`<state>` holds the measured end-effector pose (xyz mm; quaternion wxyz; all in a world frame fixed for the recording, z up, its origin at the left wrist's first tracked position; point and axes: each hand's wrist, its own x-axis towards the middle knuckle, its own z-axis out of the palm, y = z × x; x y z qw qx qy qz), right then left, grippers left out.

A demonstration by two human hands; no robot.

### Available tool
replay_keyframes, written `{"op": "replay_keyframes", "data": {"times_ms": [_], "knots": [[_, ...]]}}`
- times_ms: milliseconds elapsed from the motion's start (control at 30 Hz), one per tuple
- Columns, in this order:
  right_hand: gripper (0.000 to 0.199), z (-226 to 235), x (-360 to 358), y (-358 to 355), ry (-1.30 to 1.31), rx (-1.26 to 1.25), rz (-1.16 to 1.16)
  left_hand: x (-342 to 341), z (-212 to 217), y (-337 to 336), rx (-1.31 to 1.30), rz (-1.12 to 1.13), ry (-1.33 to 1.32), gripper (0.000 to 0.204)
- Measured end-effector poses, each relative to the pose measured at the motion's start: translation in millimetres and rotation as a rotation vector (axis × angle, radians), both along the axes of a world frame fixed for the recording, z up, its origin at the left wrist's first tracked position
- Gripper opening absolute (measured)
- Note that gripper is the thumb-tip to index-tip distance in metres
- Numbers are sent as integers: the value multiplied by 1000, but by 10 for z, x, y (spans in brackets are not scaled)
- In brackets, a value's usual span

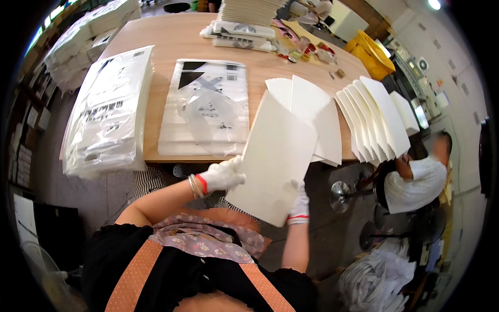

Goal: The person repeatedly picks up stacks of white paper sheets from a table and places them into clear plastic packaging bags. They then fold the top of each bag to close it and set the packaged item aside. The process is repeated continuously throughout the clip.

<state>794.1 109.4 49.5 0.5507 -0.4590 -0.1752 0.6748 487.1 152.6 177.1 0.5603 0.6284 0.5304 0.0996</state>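
A stack of large cream paper sheets point(275, 156) is tilted between my hands over the table's front edge. My left hand point(224, 176), in a white knitted glove with a red cuff, grips its left edge. Gloved the same way, my right hand point(299, 202) closes on the lower right edge, its fingers partly behind the paper. More cream sheets point(314, 112) lie fanned beneath and behind the held ones. Left of them, a pile of printed plastic bags point(171, 125) lies flat, with a loose clear bag point(213, 117) crumpled on top.
Filled clear-wrapped packs point(106, 112) overhang the wooden table point(166, 36) at the left. Fanned paper stacks point(371, 119) stand at the right edge. Farther back are a tall paper pile point(249, 10), small jars point(309, 49) and a yellow sack point(370, 54). A person point(418, 179) sits at the right.
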Motion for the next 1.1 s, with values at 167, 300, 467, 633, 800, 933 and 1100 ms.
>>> {"op": "replay_keyframes", "data": {"times_ms": [167, 300, 467, 633, 800, 933, 1100], "knots": [[44, 87, -1499, 67, -468, 181, -9, 259, -654, -501, 1020, -230, 406, 63], [45, -4, -1336, 204, -289, 488, -149, -368, 178, -102, 1177, 17, 221, 60], [35, 918, -1175, -148, -951, 600, -20, -1181, 527, 657, 961, 547, 215, 48], [16, 1122, -1032, -291, -1618, 723, 126, -1261, 567, 1095, 367, 386, -802, 34], [25, 1236, -1517, 240, -1904, 654, 464, -379, 446, 586, 998, 168, -104, 24], [46, 801, -1429, 934, -1637, 413, 536, -78, -151, 554, 774, 97, -135, 31], [75, 238, -1826, 1354, -1756, 341, 117, -686, -689, 577, 806, 111, 236, 39]]}}
